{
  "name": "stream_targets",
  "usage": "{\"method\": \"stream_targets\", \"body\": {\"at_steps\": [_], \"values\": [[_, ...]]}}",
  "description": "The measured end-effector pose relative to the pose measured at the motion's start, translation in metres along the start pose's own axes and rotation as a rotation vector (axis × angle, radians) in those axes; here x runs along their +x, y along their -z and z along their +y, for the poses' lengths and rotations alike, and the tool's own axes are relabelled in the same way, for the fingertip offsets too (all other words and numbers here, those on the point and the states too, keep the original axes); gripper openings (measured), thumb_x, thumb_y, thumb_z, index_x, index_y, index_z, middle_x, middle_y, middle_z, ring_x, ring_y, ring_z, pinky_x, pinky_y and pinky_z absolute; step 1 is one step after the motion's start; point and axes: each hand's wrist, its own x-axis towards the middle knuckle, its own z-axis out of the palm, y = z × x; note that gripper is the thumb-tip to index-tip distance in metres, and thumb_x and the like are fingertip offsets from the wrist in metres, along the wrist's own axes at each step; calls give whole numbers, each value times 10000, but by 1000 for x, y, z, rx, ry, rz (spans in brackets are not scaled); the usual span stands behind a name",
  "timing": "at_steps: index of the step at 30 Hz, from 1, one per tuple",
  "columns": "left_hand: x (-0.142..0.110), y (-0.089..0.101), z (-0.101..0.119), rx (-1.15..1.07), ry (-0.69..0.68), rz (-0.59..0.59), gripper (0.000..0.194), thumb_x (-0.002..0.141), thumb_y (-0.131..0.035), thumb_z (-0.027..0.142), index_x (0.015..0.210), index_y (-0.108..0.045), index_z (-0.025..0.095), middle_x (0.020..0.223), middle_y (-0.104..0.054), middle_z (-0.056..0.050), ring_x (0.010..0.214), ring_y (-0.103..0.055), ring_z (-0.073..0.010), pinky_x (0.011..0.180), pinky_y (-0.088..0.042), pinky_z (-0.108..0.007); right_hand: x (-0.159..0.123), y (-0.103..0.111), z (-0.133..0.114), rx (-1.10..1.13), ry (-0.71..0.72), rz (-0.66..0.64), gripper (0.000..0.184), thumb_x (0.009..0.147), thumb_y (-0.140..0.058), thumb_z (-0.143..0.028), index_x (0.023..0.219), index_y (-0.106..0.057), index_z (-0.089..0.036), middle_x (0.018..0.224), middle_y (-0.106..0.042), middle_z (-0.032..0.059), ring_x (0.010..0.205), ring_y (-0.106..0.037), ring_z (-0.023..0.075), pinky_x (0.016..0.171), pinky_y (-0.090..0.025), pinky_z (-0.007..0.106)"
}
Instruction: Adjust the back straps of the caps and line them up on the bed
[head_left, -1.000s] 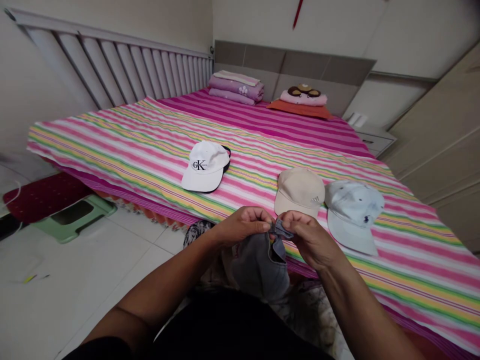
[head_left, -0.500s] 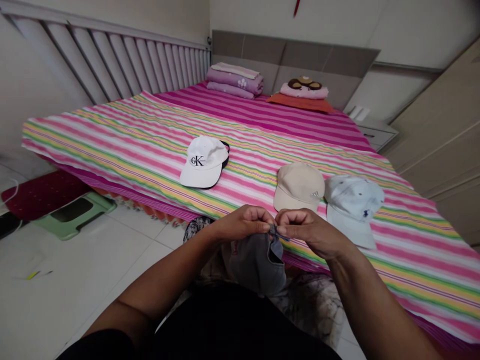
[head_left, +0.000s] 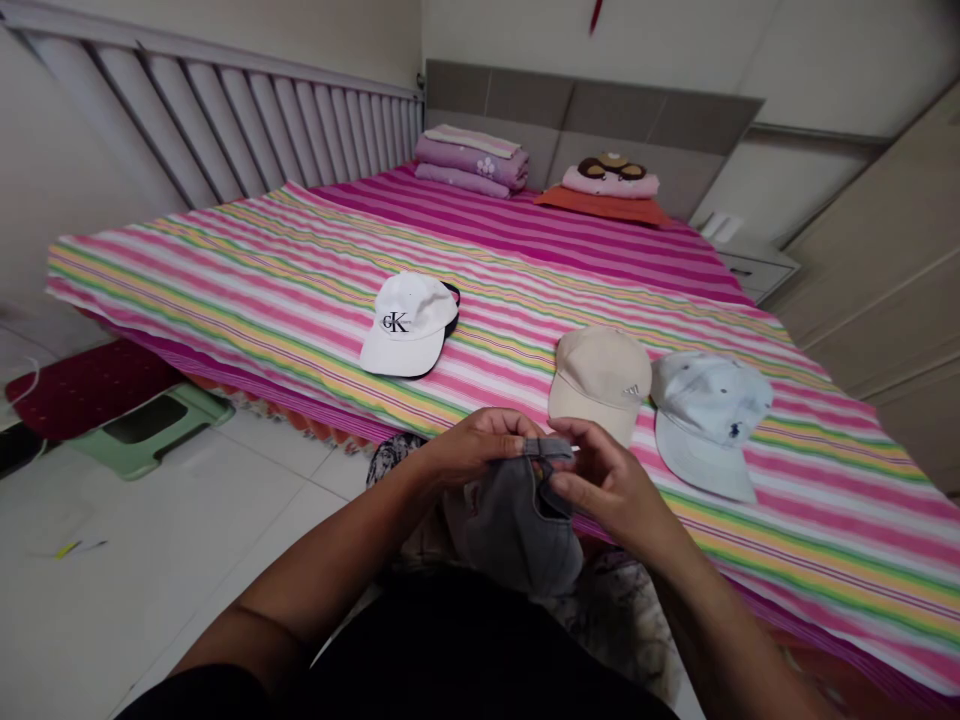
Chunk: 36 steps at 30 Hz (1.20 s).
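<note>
A grey baseball cap (head_left: 517,535) hangs over my lap, its back opening and strap turned up to the right. My left hand (head_left: 484,445) is closed on the cap's back strap (head_left: 547,449), pinching it between thumb and fingers. At the strap's free end is my right hand (head_left: 604,485), its thumb and fingers apart. That thumb is by the edge of the back opening; whether it touches the cloth I cannot tell. On the bed beyond lie a beige cap (head_left: 600,370), a pale blue cap (head_left: 709,405) and a white cap (head_left: 409,320) with black letters.
A striped sheet (head_left: 247,270) covers the bed before me. Folded purple bedding (head_left: 469,165) and a pink folded item (head_left: 611,185) lie near the headboard (head_left: 525,105). A green stool (head_left: 157,430) stands on the floor at left. A nightstand (head_left: 754,265) is at far right.
My right thumb and fingers have spread apart from their pinch at the strap. The strap now lies straighter to the right from my left hand, and the cap has shifted slightly right.
</note>
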Motion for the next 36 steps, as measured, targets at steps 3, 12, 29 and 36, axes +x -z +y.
{"method": "stream_targets", "body": {"at_steps": [3, 12, 29, 36], "values": [[1, 0, -5, -63, 6, 11, 212, 640, -685, 265, 736, -579, 110, 706, -571, -25, 646, -527, -102, 637, -375, -217, -5, -9, 3, -174, 112, 92, 404, 687, -655, -294, 1076, -552, -257, 913, -581, 46, 713, -524, 172, 635, -422, 306], [1, -1, -7, -100, 22, 12, 209, 624, -700, 252, 721, -582, 109, 676, -564, -14, 590, -516, -85, 583, -378, -202, -7, -20, -1, -382, 365, 293, 207, 710, -638, -209, 912, -655, -251, 730, -572, 33, 685, -528, 180, 590, -411, 298], [-5, -3, 2, 22, 85, 96, 242, 626, -688, 242, 788, -541, 139, 660, -565, 14, 544, -493, -55, 527, -338, -171, -7, -20, 2, -397, 264, 243, 132, 722, -613, -268, 813, -572, -181, 685, -525, 5, 598, -498, 140, 549, -398, 260], [-6, -5, 7, 50, 52, 115, 245, 697, -587, 350, 713, -545, 110, 595, -499, 16, 495, -425, -50, 475, -305, -175, -6, -23, 1, -363, 223, 233, 135, 729, -601, -298, 790, -559, -186, 646, -493, -8, 576, -473, 129, 540, -387, 250]]}}
